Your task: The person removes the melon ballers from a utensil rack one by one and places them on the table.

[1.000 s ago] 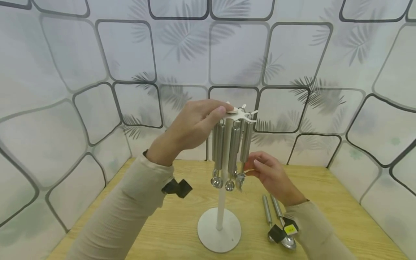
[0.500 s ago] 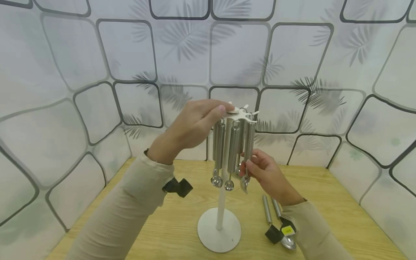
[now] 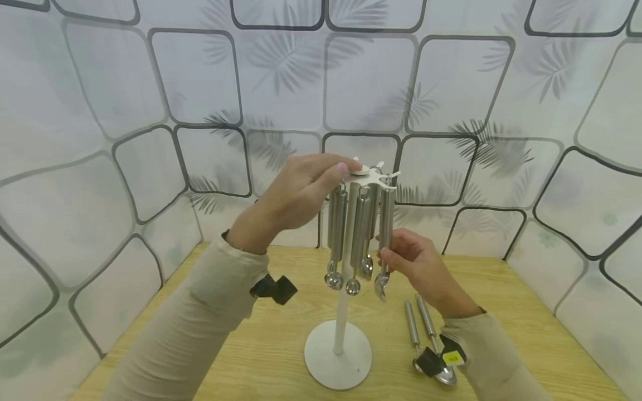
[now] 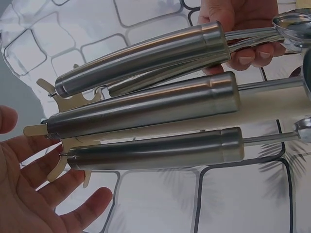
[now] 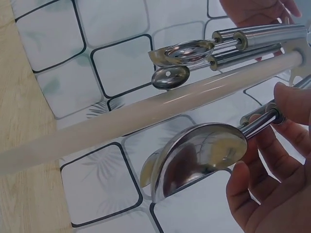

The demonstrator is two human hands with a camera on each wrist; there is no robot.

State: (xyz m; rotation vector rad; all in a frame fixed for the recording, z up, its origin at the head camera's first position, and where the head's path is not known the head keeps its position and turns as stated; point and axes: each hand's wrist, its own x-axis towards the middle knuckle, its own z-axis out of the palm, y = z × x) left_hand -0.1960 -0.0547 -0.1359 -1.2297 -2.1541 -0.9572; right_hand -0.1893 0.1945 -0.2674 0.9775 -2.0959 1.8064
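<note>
My left hand (image 3: pixel 303 192) rests at the top of a white utensil stand (image 3: pixel 341 312), thumb and forefinger at its knob (image 3: pixel 359 170). Its other fingers spread loosely beside the hooks in the left wrist view. Several steel-handled utensils (image 4: pixel 146 107) hang from the hooks by end loops. On the right side, my right hand (image 3: pixel 423 270) pinches the lower handle of a deep-bowled metal spoon (image 5: pixel 204 158) between thumb and fingers. The spoon hangs bowl down, its top loop at a right-hand hook. Behind it, another hanging utensil (image 3: pixel 368 267) shows its small bowl.
Two steel-handled utensils (image 3: pixel 411 322) lie side by side on the wooden table (image 3: pixel 271 345), under my right wrist and partly covered by its black marker. The stand's round white base (image 3: pixel 321 367) sits near the front. A patterned curtain (image 3: pixel 281 83) surrounds the table.
My right hand has come round the spoon's lower handle and pinches it. The spoon has swung slightly right, away from the pole and the utensil behind. My left hand stays put.
</note>
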